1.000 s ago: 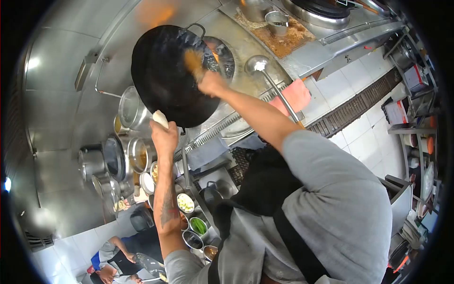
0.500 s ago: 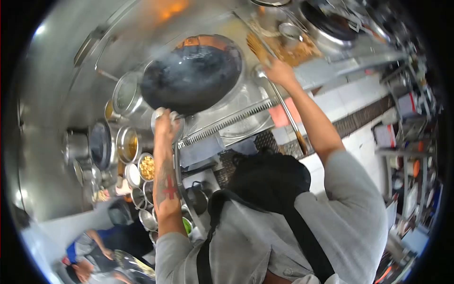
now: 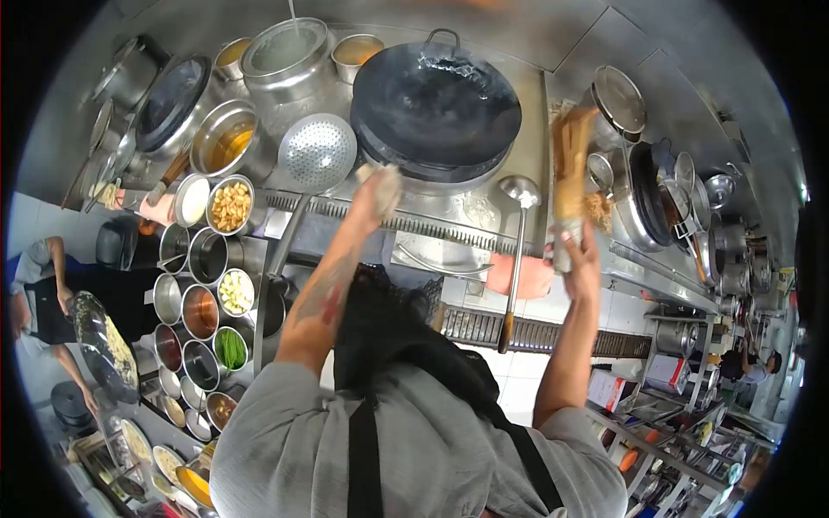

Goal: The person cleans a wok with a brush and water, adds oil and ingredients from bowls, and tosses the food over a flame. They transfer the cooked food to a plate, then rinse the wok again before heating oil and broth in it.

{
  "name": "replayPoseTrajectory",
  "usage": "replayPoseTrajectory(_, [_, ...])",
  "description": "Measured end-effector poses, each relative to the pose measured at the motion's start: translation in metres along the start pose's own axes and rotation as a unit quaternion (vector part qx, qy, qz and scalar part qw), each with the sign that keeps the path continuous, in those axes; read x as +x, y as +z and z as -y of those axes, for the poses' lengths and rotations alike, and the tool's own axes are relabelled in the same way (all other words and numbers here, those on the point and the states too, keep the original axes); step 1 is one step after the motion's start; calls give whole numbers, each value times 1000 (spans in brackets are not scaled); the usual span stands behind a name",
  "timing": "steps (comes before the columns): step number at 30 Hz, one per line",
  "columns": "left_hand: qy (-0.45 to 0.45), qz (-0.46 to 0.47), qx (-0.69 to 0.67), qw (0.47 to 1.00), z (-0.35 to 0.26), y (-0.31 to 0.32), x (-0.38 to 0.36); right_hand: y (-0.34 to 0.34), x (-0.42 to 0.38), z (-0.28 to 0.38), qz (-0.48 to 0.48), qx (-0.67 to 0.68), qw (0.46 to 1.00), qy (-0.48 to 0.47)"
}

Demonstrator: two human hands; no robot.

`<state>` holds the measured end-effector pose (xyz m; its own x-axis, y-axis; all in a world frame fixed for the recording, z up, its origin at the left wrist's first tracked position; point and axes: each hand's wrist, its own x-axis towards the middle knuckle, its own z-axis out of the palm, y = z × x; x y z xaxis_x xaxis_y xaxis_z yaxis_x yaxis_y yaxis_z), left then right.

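Observation:
A large black wok (image 3: 436,112) with a dark, wet-looking inside sits on the range. My left hand (image 3: 377,203) is closed round a folded pale cloth (image 3: 386,183) at the wok's near-left rim. Off to the right of the wok, my right hand (image 3: 576,250) grips the bound end of a bamboo wok brush (image 3: 571,160), its bristles pointing up and away from me and blurred. Between the wok and the brush lies a ladle (image 3: 518,194), its handle reaching over the near edge. A perforated skimmer (image 3: 318,154) rests left of the wok.
Metal pots (image 3: 285,56) stand at the back left. Diced food fills a bowl (image 3: 232,205), above several ingredient containers (image 3: 200,315). Stacked pans (image 3: 643,194) stand to the right. At the far left another person holds a pan (image 3: 105,345). A pink cloth (image 3: 518,274) hangs at the front edge.
The view has turned, showing more of the left side. The wok looks less tilted, and the orange glow at its far rim is gone. The brush now points up, still in my right hand.

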<state>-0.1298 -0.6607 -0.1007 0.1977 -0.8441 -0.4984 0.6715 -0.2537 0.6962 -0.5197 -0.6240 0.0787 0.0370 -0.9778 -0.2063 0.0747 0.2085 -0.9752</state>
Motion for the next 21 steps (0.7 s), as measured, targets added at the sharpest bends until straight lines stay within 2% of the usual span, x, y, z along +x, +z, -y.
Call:
replayPoseTrajectory(1, [51,-52,108,991,-6,-24,-21,11,6,23,30,-5,999,-20])
replayPoseTrajectory(2, [65,-124,292,946,-10,-55,-30,24,14,42,50,-25,996,-63])
replayPoseTrajectory(3, [79,-188,464,862,-6,-83,-33,41,23,58,68,-46,991,-106])
replayPoseTrajectory(4, [94,-232,619,744,10,-104,-30,63,35,72,70,-81,984,-139])
replayPoseTrajectory(5, [106,-265,751,595,23,-122,-31,84,45,78,70,-117,976,-168])
replayPoseTrajectory(7, [125,-259,746,600,12,-108,-50,128,79,78,122,-153,967,-160])
replayPoseTrajectory(8, [139,-259,738,607,3,-91,-58,156,95,70,122,-158,957,-212])
replayPoseTrajectory(9, [246,-253,714,605,0,-78,-64,182,108,60,137,-190,948,-216])
replayPoseTrajectory(10, [350,-245,679,597,-5,-61,-68,197,122,53,175,-274,931,-166])
replayPoseTrajectory(12, [491,-24,583,646,-33,-2,-68,202,183,19,273,-373,883,-83])
replayPoseTrajectory(13, [516,8,592,619,-39,29,-66,196,221,8,307,-397,864,-22])
replayPoseTrajectory(14, [541,39,599,589,-42,57,-58,187,263,6,267,-490,828,56])
replayPoseTrajectory(15, [546,54,586,597,-42,79,-42,177,299,14,185,-579,793,42])
replayPoseTrajectory(17, [547,71,573,607,-33,102,-8,173,350,14,-106,-643,750,-112])
replayPoseTrajectory(18, [477,112,596,636,-20,105,14,187,354,4,-109,-644,750,-109])
replayPoseTrajectory(19, [402,150,614,662,-11,108,27,200,359,-9,-182,-592,776,-120])
replayPoseTrajectory(20, [400,154,615,662,-12,108,27,212,358,-21,-255,-533,797,-127])
replayPoseTrajectory(21, [409,149,612,660,-16,108,25,223,348,-24,-107,-516,849,-35])
